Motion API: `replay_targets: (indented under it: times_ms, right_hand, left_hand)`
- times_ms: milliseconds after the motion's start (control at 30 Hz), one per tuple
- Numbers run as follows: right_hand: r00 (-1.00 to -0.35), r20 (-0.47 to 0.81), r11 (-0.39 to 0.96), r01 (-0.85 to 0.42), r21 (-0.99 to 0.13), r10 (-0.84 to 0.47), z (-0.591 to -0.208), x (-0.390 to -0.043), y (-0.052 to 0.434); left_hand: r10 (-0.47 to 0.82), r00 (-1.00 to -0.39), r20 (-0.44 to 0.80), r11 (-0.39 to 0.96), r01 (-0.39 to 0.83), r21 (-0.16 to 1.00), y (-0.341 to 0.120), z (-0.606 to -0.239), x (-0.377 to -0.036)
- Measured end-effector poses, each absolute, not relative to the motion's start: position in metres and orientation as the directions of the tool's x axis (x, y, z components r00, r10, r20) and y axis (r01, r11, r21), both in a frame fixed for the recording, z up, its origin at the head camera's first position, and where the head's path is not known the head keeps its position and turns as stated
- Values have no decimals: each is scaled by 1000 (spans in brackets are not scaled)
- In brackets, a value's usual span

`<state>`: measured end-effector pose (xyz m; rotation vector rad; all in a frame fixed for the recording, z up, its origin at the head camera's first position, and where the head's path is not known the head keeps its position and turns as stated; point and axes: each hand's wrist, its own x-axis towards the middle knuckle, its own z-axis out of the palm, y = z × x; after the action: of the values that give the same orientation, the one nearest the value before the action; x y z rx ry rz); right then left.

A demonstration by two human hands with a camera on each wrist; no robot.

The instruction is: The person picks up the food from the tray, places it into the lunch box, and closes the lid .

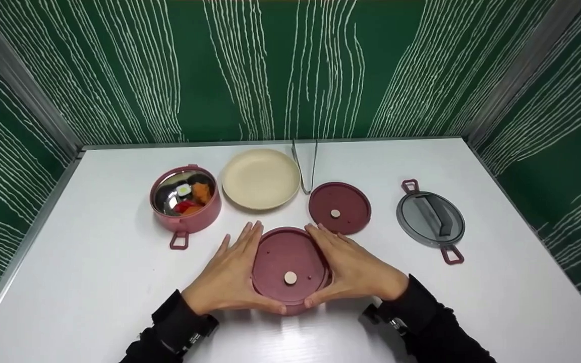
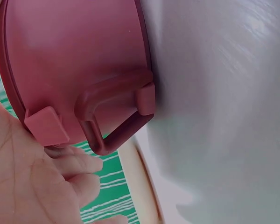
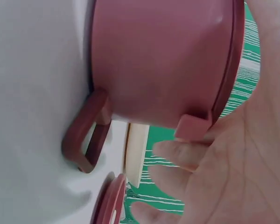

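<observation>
A dark-red pot (image 2: 74, 56) stands on the white table, covered by its round lid (image 1: 278, 257) with a cream knob. My left hand (image 1: 230, 277) spans the left side of the rim, thumb at the near edge and fingers toward the far edge. Opposite it, my right hand (image 1: 353, 267) grips the right side the same way, the two thumb tips close together at the front. In the left wrist view a loop handle (image 2: 95, 130) and a small clip (image 2: 46, 126) show on the pot's side. The right wrist view shows another loop handle (image 3: 74, 140) and clip (image 3: 192, 128).
An uncovered pink pot (image 1: 205, 209) with a shiny inside holds colourful food pieces at left. Behind are a cream plate (image 1: 261, 179) and metal tongs (image 1: 306, 189). A second dark-red lid (image 1: 343, 199) and a grey lidded piece with red handles (image 1: 411, 222) lie to the right.
</observation>
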<state>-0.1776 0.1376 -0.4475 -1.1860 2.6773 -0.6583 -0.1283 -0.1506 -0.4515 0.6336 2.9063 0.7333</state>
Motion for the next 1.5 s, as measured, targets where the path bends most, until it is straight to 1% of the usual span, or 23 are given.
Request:
replay_targets:
  times_ms: [100, 200, 300, 467, 833, 1033, 1167, 1267, 1367, 1433, 1500]
  right_hand:
    - [-693, 34, 607, -652, -454, -720, -443, -173, 137]
    - [-707, -7, 636, -632, -443, -707, -436, -166, 137]
    - [-713, -36, 656, -622, -427, -700, -429, -160, 139]
    - [-720, -68, 669, -600, -438, -690, -421, -151, 143]
    - [-745, -141, 720, -549, -425, -652, -408, -141, 145]
    - [-750, -127, 727, -562, -395, -649, -406, -141, 147]
    - [-744, -142, 727, -563, -393, -653, -404, -145, 151]
    - [-753, -214, 754, -503, -423, -622, -400, -153, 156]
    - [-756, -259, 762, -444, -471, -601, -395, -167, 166]
    - [-769, -263, 763, -406, -504, -583, -395, -178, 175]
    - [-774, -232, 739, -399, -543, -588, -396, -190, 186]
  left_hand:
    - [429, -903, 34, 787, 393, 475, -149, -452, -128]
    - [449, -892, 45, 777, 415, 473, -147, -452, -126]
    - [469, -881, 53, 766, 436, 473, -144, -452, -124]
    - [493, -868, 53, 750, 455, 479, -137, -453, -121]
    - [505, -862, 50, 730, 457, 508, -129, -457, -114]
    - [502, -863, 58, 734, 461, 499, -127, -457, -113]
    - [504, -862, 50, 737, 459, 497, -128, -458, -112]
    - [496, -867, 36, 740, 444, 504, -128, -458, -112]
    - [497, -867, 30, 743, 442, 503, -128, -457, -113]
    - [500, -866, 28, 742, 444, 503, -128, -456, -113]
    - [503, -864, 28, 739, 447, 504, -128, -456, -113]
